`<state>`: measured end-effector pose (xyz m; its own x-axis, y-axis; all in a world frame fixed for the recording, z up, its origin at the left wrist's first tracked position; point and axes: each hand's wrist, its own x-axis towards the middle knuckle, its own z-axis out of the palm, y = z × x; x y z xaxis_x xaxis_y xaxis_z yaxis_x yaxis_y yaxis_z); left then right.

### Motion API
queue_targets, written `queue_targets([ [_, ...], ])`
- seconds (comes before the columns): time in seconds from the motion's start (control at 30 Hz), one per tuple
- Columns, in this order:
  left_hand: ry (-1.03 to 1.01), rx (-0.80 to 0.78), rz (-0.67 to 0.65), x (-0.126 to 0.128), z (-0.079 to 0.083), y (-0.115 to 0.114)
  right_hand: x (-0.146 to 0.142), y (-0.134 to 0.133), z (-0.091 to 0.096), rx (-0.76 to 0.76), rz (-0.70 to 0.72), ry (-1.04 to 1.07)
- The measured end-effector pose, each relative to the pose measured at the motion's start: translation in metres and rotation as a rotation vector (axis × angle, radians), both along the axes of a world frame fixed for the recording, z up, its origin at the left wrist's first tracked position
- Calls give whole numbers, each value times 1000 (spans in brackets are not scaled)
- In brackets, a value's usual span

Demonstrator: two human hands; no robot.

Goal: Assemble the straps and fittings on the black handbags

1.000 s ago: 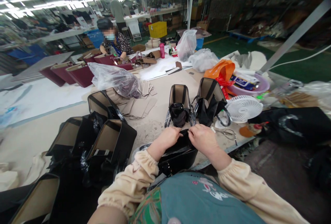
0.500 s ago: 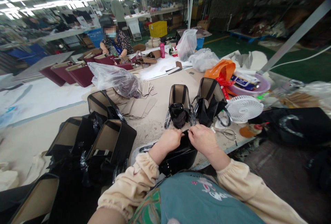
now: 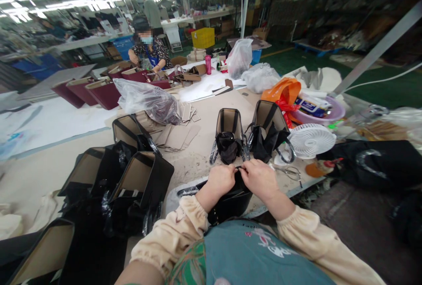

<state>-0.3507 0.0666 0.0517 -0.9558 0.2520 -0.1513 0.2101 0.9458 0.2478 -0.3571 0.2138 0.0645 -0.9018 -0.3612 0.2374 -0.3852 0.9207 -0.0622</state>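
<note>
A glossy black handbag (image 3: 227,203) rests at the near table edge, against my body. My left hand (image 3: 220,181) and my right hand (image 3: 259,178) both pinch its top edge, fingers closed and almost touching each other. Just beyond my hands stand two open black handbags (image 3: 228,135) with tan lining, the right one (image 3: 269,129) tilted. Small scissors (image 3: 290,171) lie on the table right of my right hand.
Several open black bags (image 3: 138,184) crowd the left of the table. Cardboard pieces (image 3: 178,133), a clear plastic bag (image 3: 147,99), a white fan (image 3: 311,140), an orange bag (image 3: 283,89) and a pink basin (image 3: 329,111) lie beyond. A masked person (image 3: 148,52) works at maroon bags (image 3: 99,91) farther back.
My hands have drawn slightly closer together on the bag's top edge. The view shifted a little; nothing else moved.
</note>
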Motion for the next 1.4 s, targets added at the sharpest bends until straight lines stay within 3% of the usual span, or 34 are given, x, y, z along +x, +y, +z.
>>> queue_targets([
  [0.23, -14, 64, -19, -3, -1, -6, -8, 4, 7, 4, 183, -98],
  [0.37, -74, 378, -53, -2, 5, -43, -11, 6, -2, 27, 193, -133],
  [0.53, -62, 829, 289, 20, -5, -109, -11, 11, -8, 15, 183, -101],
  [0.63, -25, 905, 356, 35, -23, -128, -11, 11, -9, -2, 196, -95],
  [0.8, 45, 829, 426, 44, -47, -121, -15, 12, -10, 17, 213, -106],
  [1.0, 121, 857, 569, 45, -56, -103, -21, 3, -6, -57, 383, -200],
  [1.2, 205, 938, 564, 54, -59, -90, -22, -39, -6, -111, 447, -333],
  [1.4, 292, 919, 520, 57, -65, -87, -21, -81, -13, -232, 398, -484],
])
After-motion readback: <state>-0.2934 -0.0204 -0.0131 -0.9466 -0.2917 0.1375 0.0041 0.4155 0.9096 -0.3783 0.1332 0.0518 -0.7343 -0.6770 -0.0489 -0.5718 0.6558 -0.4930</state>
